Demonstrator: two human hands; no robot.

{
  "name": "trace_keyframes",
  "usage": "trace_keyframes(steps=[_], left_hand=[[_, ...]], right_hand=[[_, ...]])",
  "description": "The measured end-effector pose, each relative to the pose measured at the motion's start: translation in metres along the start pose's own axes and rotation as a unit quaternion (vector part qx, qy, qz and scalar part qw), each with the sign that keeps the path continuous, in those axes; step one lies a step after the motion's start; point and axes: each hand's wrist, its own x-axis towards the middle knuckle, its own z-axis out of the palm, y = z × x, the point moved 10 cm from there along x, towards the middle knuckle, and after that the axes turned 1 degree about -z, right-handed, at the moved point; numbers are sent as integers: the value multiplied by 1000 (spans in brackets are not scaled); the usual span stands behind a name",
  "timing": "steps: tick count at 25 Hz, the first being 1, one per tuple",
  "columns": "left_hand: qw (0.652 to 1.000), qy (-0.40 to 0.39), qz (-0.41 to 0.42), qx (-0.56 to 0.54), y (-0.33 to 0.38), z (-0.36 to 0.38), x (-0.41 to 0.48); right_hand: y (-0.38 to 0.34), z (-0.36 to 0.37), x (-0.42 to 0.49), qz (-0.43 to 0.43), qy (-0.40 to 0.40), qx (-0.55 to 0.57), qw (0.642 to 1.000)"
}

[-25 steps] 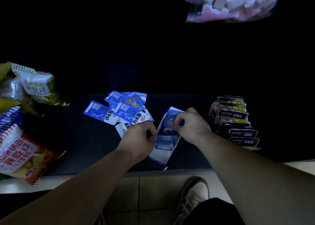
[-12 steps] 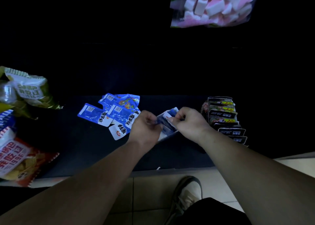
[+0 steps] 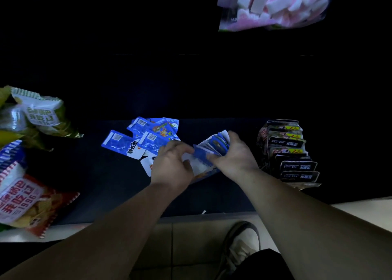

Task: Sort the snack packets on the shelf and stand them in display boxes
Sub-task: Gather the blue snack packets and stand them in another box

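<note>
On the dark shelf [image 3: 212, 195], seen from the head camera, both hands meet over a bunched stack of blue snack packets [image 3: 212, 150]. The right hand [image 3: 235, 159] is closed around the stack's right side, fingers curled over its top edge and thumb toward the near side, so the packets stand roughly on edge and fan slightly. The left hand [image 3: 171, 167] is closed on the stack's left end, thumb and fingers pinching the nearest packets, whose white backs show between the two hands. Whether the stack sits in a display box cannot be told; its lower edge is hidden by the hands.

Just left of the left hand, a loose pile of blue packets [image 3: 146, 137] lies flat on the shelf, overlapping one another, some showing barcodes; one white-backed packet pokes out beside the left wrist. To the right of the right hand, near but apart, a row of dark packets [image 3: 290, 152] stands upright one behind another. At the far left edge lie a red chip bag [image 3: 27, 203] and a green chip bag [image 3: 40, 114]. A bag of pink and white marshmallows [image 3: 273, 4] hangs at the top right. Below the shelf, a shoe [image 3: 241, 245] rests on the tiled floor.
</note>
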Motion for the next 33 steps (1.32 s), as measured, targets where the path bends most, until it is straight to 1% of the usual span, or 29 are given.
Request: trace_keyframes(steps=[1,3,4,6,8,12,15,17,19,21,24,27,30,33], left_hand=[[999,-16,-28,-4,-9,2,0],[992,-73,-93,-44,-25,15,-7],[991,-87,-91,-43,-26,20,-10],[993,-102,-51,-21,-21,28,-17],[993,-117,-19,-18,-13,35,-24],[993,-112,15,-21,4,44,-24],[991,-134,7,-15,16,58,-19],[987,-158,9,13,25,71,-20],[981,-183,26,62,34,84,-24],[977,-197,29,77,38,89,-24],[982,-181,16,42,37,82,-21],[984,-175,30,-4,38,68,-24],[988,-146,36,-31,31,38,-28],[993,-104,-20,-50,-1,0,-30]], right_hand=[[0,-1,3,1,11,0,1000],[3,-5,8,11,18,3,1000],[6,-7,10,18,21,-1,1000],[11,-10,13,22,28,-16,999],[7,-8,14,5,20,-23,1000],[-2,-7,15,-34,9,-30,999],[-6,-9,14,-39,-7,28,999],[-9,-10,14,-37,-18,65,997],[-6,-14,15,-29,-25,71,997],[-1,-22,15,-24,-13,59,998],[8,-43,10,-14,42,16,999],[3,-53,-1,-21,61,-21,998],[-26,-47,-20,-69,59,-71,993],[-73,-29,-35,-134,55,-112,983]])
